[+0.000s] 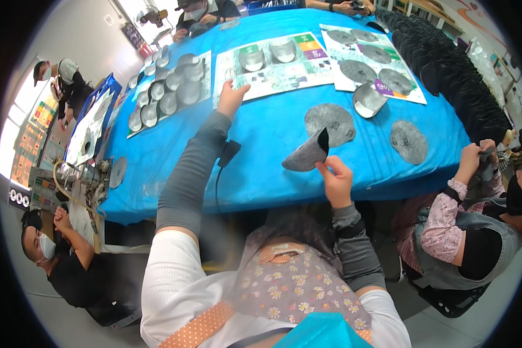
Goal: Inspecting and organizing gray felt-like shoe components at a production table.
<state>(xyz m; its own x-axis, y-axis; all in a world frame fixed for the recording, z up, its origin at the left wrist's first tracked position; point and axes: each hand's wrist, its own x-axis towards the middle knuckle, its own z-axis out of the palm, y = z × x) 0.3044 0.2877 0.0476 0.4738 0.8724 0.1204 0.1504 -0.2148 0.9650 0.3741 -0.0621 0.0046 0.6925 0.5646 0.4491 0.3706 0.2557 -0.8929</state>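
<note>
Two hands busy: right hand (337, 178) pinches curled grey piece (305, 155), nearer wearer than board (272, 76); left hand (232, 97), loosely open, over board's near left corner. Disc (326, 122) off near right corner.

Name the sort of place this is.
Likely a workshop or small factory: a wide table under bright blue plastic-looking sheeting, rows of grey cupped pieces, and a long, tightly packed row of black curved pieces.
</note>
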